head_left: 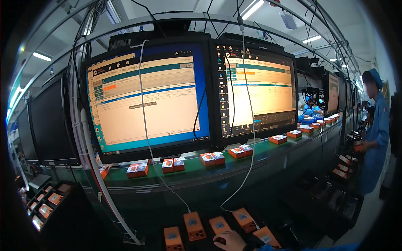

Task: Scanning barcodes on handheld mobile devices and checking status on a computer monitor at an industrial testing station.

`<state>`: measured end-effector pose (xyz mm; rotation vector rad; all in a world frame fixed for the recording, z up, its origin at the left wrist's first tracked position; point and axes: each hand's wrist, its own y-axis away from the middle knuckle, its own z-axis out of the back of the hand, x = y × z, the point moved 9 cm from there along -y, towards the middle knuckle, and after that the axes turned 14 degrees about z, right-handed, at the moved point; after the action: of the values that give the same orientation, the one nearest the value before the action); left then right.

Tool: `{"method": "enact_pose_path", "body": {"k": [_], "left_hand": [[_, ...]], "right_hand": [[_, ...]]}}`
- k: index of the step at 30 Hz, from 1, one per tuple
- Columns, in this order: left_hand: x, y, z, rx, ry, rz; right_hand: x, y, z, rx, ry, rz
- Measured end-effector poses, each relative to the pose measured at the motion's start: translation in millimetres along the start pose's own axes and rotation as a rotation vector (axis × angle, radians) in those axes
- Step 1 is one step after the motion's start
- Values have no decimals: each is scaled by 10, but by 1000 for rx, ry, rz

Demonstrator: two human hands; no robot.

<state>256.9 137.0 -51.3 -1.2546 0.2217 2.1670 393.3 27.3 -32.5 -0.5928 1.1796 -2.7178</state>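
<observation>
My right hand (231, 241) comes in from the lower right in a blue sleeve, a dark band at its wrist. Its fingers curl over a small dark rounded thing (221, 240), mostly covered. Around it lie several orange box-shaped devices with grey labels or screens: one orange device (219, 226) just beyond the hand, another (244, 219) behind it, and one (266, 236) to its right. A white cable runs down to the right-hand device. A second cable meets the orange device (194, 226) left of the hand. My left hand is out of view.
Two lit monitors (146, 121) (259, 100) stand ahead, cables hanging before them. Below them, orange boxes (212, 158) line a green conveyor (190, 173). Left is a black tray (63, 193) of orange devices. A person in blue (377, 134) stands far right.
</observation>
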Motion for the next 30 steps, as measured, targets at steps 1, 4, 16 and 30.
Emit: {"method": "enact_pose_path", "body": {"k": [1, 4, 16, 30], "left_hand": [[2, 2, -6, 2, 1, -1], [-17, -17, -4, -1, -3, -9], [-14, 16, -14, -10, -27, -10], [-6, -33, 11, -18, -32, -11]], "right_hand": [[9, -1, 5, 2, 0, 7], [4, -44, 0, 24, -16, 15], [-12, 56, -57, 21, 28, -24], [-22, 2, -55, -5, 23, 41]]}}
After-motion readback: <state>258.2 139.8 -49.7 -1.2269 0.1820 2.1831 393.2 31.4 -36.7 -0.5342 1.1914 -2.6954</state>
